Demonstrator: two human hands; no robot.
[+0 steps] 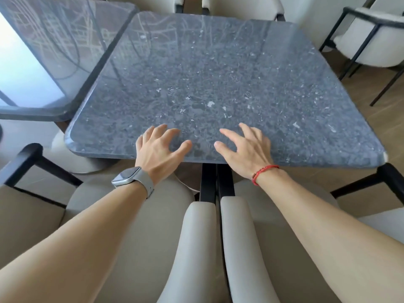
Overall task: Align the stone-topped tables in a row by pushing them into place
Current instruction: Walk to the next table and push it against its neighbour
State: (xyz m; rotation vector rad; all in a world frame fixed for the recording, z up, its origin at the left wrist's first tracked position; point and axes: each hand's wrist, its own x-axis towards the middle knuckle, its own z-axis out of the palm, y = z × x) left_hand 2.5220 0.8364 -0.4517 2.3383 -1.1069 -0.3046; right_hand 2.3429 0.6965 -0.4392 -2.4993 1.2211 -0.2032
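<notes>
Subject: the stone-topped table (207,84), centre of view, dark grey and speckled, its near edge directly in front of the person. A second table (54,51) of like top stands to its left.

Alignment: the two facing edges are not parallel. They run close together at the far end, and a dark gap widens toward the near side. The near edges are not flush either; the second table's sits further back. Judgement: the row is not yet made. The centre table needs turning and closing up against its neighbour.

Hands: the left hand (159,147) and right hand (244,147) lie side by side over the near edge. The grip of each is apart, fingers spread and lightly bent, clamped on nothing. The fingertips appear to rest on the stone; whether they press cannot be told. A watch (129,176) is on the left wrist, a red bracelet (262,173) on the right.

Surroundings: two pale chair backs (196,248) stand between the forearms, tucked at the table's near side. Another chair (371,40) stands far right on the wood floor (360,119).
</notes>
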